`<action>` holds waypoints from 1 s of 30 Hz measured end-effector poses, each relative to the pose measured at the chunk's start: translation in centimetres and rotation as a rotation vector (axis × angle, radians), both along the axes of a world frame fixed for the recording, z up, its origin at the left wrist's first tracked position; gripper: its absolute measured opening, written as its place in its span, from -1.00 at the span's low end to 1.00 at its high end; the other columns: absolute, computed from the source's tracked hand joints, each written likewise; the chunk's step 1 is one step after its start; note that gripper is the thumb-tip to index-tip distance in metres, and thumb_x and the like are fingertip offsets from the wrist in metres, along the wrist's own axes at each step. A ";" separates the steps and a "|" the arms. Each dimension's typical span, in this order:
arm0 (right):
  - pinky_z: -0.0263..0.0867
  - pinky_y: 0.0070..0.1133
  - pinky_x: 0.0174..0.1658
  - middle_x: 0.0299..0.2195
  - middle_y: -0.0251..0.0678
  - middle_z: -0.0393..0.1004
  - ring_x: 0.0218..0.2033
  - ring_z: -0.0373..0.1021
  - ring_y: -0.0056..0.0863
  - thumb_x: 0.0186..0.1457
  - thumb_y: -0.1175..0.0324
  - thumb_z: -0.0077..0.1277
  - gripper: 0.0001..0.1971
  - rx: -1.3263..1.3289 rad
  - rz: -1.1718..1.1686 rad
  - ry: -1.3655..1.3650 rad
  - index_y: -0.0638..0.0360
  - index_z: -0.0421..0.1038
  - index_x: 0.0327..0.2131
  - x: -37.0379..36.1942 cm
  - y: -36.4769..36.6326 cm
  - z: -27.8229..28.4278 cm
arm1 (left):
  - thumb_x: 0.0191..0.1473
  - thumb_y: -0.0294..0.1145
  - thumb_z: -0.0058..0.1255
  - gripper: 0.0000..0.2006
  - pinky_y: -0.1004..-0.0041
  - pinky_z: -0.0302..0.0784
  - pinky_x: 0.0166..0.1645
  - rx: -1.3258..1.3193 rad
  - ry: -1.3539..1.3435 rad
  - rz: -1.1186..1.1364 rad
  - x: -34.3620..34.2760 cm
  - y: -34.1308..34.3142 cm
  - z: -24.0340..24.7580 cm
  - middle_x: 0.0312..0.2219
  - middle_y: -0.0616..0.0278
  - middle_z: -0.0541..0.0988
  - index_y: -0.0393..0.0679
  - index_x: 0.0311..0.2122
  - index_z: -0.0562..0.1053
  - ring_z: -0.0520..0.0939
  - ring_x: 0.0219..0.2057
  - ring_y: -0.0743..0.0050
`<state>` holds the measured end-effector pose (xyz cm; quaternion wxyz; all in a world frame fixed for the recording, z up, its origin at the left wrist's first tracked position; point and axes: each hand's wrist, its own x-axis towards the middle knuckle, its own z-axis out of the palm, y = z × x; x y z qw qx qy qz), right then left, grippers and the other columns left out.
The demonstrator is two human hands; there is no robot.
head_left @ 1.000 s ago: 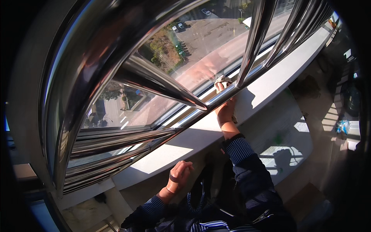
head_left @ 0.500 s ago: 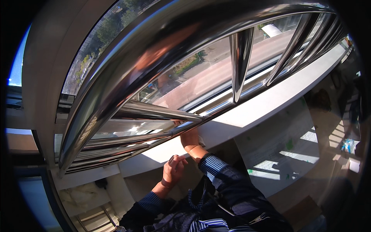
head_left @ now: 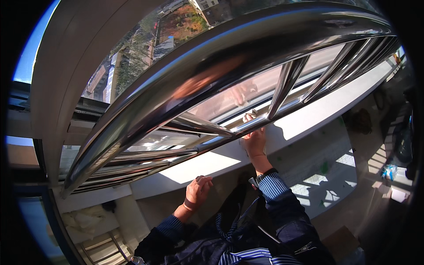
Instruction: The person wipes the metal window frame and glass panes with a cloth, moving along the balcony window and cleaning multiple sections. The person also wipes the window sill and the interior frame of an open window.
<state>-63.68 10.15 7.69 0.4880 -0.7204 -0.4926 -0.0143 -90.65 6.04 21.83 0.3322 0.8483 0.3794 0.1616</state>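
My right hand (head_left: 255,142) reaches under the lower bar of a shiny metal railing (head_left: 274,37). Its fingers are closed on a small pale crumpled cloth (head_left: 251,113) at the window frame behind the bar. The palm is partly hidden by the bar. In front of the white sill (head_left: 198,167), apart from it, my left hand (head_left: 198,193) is held with its fingers curled. Whatever is inside those fingers, if anything, cannot be made out. The window glass (head_left: 221,99) beyond the railing reflects a hand.
Slanting metal posts (head_left: 289,84) stand between the thick top rail and the lower bar. A translucent sheet-like panel (head_left: 327,163) lies below the sill at right. At lower left are a crumpled pale bag (head_left: 86,221) and a small rack (head_left: 106,249). A brown box (head_left: 342,240) sits lower right.
My right hand has moved right along the sill and farther under the lower bar, so the cloth now shows. My left hand stays nearly in place. The view has shifted, showing more outside.
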 end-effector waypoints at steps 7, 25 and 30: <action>0.33 -0.37 0.04 -0.03 -0.03 0.48 -0.02 0.42 -0.16 0.33 0.28 -0.07 -0.61 -0.043 0.034 0.563 0.23 0.36 0.15 -10.1 2.9 -1.2 | 0.09 -0.62 0.02 -0.82 0.35 0.56 -0.28 -0.042 -0.042 0.030 -2.3 -0.4 -2.0 -0.48 0.18 0.57 -0.23 -0.16 0.48 0.62 -0.42 0.23; 0.11 -0.12 0.27 0.11 -0.07 0.30 0.10 0.25 0.00 -0.07 0.41 0.09 -0.52 -0.438 -0.009 -0.179 0.21 0.45 0.02 -0.4 -3.9 -0.4 | 0.10 -0.59 0.04 -0.92 0.24 0.55 -0.29 0.077 0.166 0.169 -7.3 0.2 -4.2 -0.42 0.11 0.51 -0.19 -0.28 0.48 0.59 -0.34 0.05; 0.07 -0.21 0.35 0.18 -0.14 0.31 0.22 0.23 -0.10 0.02 0.50 0.04 -0.52 -0.232 0.641 -0.046 0.16 0.42 0.08 -19.2 -4.5 -1.2 | 0.12 -0.59 0.01 -0.92 0.26 0.57 -0.29 0.049 0.126 0.208 -8.1 0.9 -2.6 -0.44 0.14 0.55 -0.20 -0.27 0.48 0.62 -0.38 0.04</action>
